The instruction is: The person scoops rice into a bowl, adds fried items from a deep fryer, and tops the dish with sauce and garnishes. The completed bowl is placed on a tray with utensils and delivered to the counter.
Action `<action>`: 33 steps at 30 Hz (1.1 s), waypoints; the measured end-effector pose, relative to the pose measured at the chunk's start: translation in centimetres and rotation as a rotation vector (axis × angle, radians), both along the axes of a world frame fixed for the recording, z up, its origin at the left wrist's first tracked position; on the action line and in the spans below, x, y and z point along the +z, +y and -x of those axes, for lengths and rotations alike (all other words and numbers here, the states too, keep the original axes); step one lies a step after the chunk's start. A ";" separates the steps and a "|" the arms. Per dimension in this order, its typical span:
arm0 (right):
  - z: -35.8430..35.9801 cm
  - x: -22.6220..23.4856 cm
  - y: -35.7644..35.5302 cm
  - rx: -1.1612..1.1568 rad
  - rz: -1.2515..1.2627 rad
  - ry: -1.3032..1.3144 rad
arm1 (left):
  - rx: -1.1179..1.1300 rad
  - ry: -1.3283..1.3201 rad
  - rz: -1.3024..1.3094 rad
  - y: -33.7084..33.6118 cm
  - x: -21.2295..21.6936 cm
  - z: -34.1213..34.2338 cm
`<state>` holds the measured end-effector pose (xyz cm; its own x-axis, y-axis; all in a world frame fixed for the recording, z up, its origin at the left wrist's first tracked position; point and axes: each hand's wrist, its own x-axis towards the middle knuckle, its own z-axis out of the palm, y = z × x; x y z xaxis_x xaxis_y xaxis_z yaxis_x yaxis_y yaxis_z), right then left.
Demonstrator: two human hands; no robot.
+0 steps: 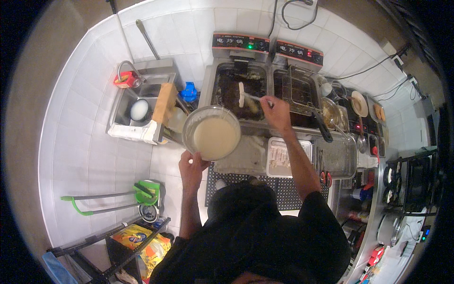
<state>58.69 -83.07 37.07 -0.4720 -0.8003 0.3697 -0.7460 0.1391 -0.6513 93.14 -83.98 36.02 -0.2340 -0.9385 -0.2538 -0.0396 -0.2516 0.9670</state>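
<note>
My left hand (191, 165) grips the near rim of a metal bowl (187, 137) full of pale, creamy batter (214, 137). The bowl is held just in front of the left deep fryer. Over that fryer's dark oil (224, 87), my right hand (276, 113) is closed on a slim metal utensil (253, 97); its exact kind is too small to tell. At the utensil's tip is a pale, batter-coated strip (241, 94). A second, yellowish piece (253, 106) shows faintly in the oil nearby. Below my right forearm, a white tray (269, 171) holds several pale raw strips (280, 155).
A wire fry basket (302, 87) with a black handle (322, 127) rests in the right fryer. Left stands a sink (118, 118) with a white round thing inside. A glass-like pan (338, 156) and red-handled scissors (325, 178) lie right. A green dustpan (146, 191) stands lower left.
</note>
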 end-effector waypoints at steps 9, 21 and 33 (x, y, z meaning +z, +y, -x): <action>-0.5 -6.8 2.3 0.061 -0.274 0.311 | 0.096 -0.189 0.098 3.2 -0.5 -3.4; 0.3 -6.3 -2.1 0.088 -0.439 0.292 | 0.087 -0.059 0.041 4.0 -0.6 -3.6; 0.6 -1.5 6.9 -0.197 -0.162 0.011 | 0.084 -0.132 0.041 4.2 -2.1 -3.3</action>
<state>58.07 -76.20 35.54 -0.6211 -0.7427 0.2501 -0.7014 0.3843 -0.6003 96.45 -79.76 33.92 -0.1214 -0.9637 -0.2377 -0.1470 -0.2194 0.9645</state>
